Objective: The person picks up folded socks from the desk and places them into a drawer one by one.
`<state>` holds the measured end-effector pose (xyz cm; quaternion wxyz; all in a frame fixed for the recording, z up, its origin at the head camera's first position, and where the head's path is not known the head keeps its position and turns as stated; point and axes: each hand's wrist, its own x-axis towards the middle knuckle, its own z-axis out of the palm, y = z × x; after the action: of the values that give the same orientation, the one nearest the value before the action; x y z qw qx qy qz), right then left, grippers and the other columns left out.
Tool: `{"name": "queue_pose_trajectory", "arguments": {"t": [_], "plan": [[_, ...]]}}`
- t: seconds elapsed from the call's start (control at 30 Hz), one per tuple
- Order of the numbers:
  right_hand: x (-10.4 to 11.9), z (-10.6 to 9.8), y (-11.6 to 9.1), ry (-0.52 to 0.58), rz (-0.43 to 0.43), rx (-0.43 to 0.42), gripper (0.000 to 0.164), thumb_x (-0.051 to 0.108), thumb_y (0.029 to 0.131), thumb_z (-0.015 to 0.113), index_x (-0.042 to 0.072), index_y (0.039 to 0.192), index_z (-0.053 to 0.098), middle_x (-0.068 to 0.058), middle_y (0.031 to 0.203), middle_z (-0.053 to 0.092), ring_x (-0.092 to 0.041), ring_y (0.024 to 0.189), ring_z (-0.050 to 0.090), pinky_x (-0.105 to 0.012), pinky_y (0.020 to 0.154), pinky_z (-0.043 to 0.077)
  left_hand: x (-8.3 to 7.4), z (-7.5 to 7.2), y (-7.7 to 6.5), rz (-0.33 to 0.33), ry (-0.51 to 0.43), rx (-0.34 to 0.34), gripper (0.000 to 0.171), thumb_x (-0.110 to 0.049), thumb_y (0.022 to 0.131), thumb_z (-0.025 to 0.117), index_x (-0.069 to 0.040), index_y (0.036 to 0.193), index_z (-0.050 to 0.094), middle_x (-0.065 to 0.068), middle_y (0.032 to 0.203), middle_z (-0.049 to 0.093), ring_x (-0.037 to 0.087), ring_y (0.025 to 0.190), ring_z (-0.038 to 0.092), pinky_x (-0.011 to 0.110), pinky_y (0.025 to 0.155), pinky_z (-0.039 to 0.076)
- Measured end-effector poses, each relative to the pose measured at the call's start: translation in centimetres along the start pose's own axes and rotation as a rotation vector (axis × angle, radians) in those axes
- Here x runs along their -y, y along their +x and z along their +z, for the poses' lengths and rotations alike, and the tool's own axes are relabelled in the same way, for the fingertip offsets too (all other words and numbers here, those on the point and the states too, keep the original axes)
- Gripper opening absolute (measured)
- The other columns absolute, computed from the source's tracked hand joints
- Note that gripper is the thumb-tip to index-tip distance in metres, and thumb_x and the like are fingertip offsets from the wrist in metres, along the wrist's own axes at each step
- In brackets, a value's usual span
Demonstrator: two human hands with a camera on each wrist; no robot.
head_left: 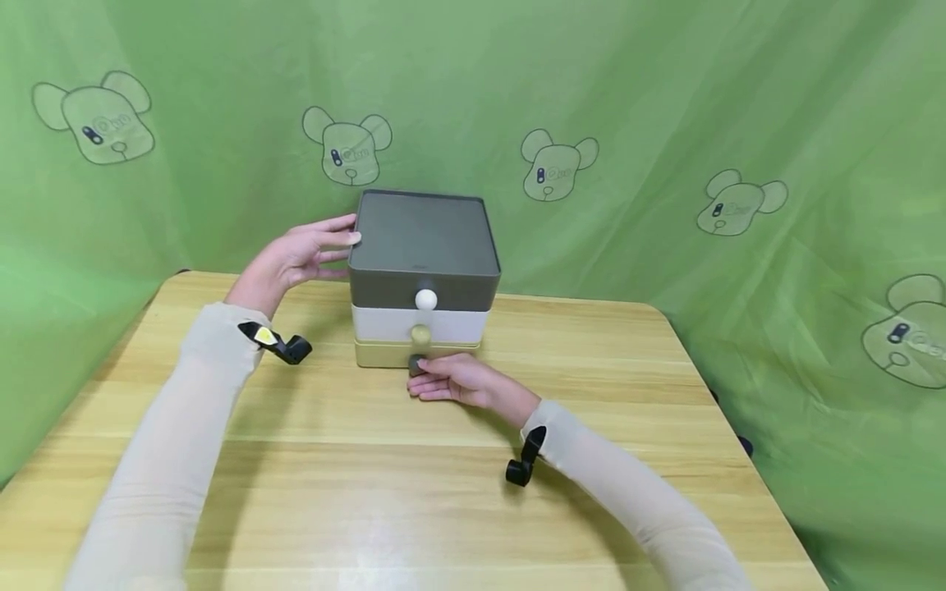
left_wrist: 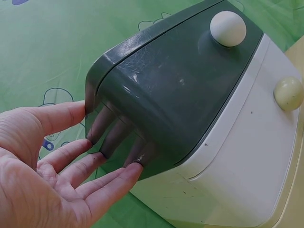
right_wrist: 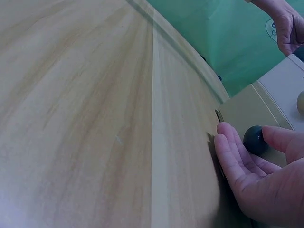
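Note:
A small three-tier drawer box [head_left: 424,234] stands on the table, its layers dark grey, white and beige from top to bottom. My left hand [head_left: 314,250] touches the left side of the grey top tier, fingers extended; the left wrist view shows those fingertips against the glossy grey wall [left_wrist: 156,95]. At the bottom tier, my right hand [head_left: 461,382] pinches the dark round knob [right_wrist: 255,140], thumb on one side and fingers curved around the other. Above it are a white knob [head_left: 425,300] on the grey drawer and a beige knob [head_left: 420,334] on the white one.
The wooden table [head_left: 355,484] extends in front of the box and to both sides. A green curtain [head_left: 458,82] printed with bear heads hangs close behind the box and along the right. Each wrist carries a black camera mount [head_left: 275,341].

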<state>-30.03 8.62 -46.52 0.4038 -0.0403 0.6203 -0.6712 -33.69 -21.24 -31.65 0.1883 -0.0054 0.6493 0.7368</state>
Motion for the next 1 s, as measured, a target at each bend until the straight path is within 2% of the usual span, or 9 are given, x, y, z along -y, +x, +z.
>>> {"name": "queue_pose_trajectory", "arguments": {"t": [0.33,0.5,0.77,0.83,0.9,1.0], "plan": [[0.8,-0.6,0.6,0.018,0.0,-0.004,0.039,0.011,0.107,0.052,-0.015,0.135,0.052,-0.013,0.095,0.079,-0.02,0.087,0.077,-0.031,0.086,0.065,-0.9,0.4,0.3,-0.01,0.004,-0.007,0.072,-0.015,0.103,0.059,-0.026,0.163,0.02,0.006,0.17,0.022,0.029,0.158,0.021,0.053,0.129,0.024],[0.6,-0.5,1.0,0.037,0.006,0.001,0.039,0.01,0.107,0.051,-0.016,0.136,0.051,-0.015,0.097,0.079,-0.02,0.088,0.077,-0.032,0.088,0.064,-0.6,0.1,0.6,-0.01,0.023,-0.008,0.073,-0.015,0.104,0.058,-0.026,0.163,0.018,0.006,0.171,0.021,0.029,0.158,0.021,0.053,0.129,0.024],[0.0,-0.4,1.2,0.018,0.007,-0.027,0.032,0.011,0.106,0.052,-0.011,0.129,0.056,-0.017,0.102,0.078,-0.02,0.088,0.076,-0.032,0.089,0.064,0.5,0.1,0.6,0.008,0.022,-0.01,0.071,-0.017,0.104,0.058,-0.024,0.163,0.018,0.005,0.172,0.018,0.03,0.158,0.022,0.052,0.129,0.025],[-0.1,-0.3,1.2,-0.021,0.0,-0.038,0.035,0.012,0.106,0.053,-0.012,0.131,0.056,-0.019,0.105,0.078,-0.019,0.088,0.076,-0.033,0.089,0.064,0.9,0.2,0.6,0.02,0.011,-0.038,0.069,-0.019,0.104,0.058,-0.023,0.163,0.021,0.005,0.171,0.02,0.029,0.157,0.025,0.05,0.128,0.028],[0.1,-0.1,1.0,-0.089,-0.014,-0.066,0.036,0.013,0.105,0.055,-0.012,0.131,0.057,-0.02,0.106,0.077,-0.018,0.086,0.076,-0.033,0.088,0.064,1.6,0.3,0.4,0.044,0.01,-0.099,0.067,-0.025,0.103,0.061,-0.022,0.161,0.028,0.005,0.169,0.027,0.029,0.154,0.031,0.048,0.126,0.034],[0.6,0.1,0.3,-0.28,-0.086,-0.153,0.036,0.018,0.104,0.059,-0.011,0.124,0.065,-0.023,0.106,0.077,-0.017,0.081,0.076,-0.034,0.084,0.065,3.5,1.0,-0.5,0.148,0.058,-0.228,0.066,-0.04,0.1,0.063,-0.018,0.157,0.038,0.008,0.162,0.041,0.028,0.145,0.045,0.044,0.117,0.046]]}}
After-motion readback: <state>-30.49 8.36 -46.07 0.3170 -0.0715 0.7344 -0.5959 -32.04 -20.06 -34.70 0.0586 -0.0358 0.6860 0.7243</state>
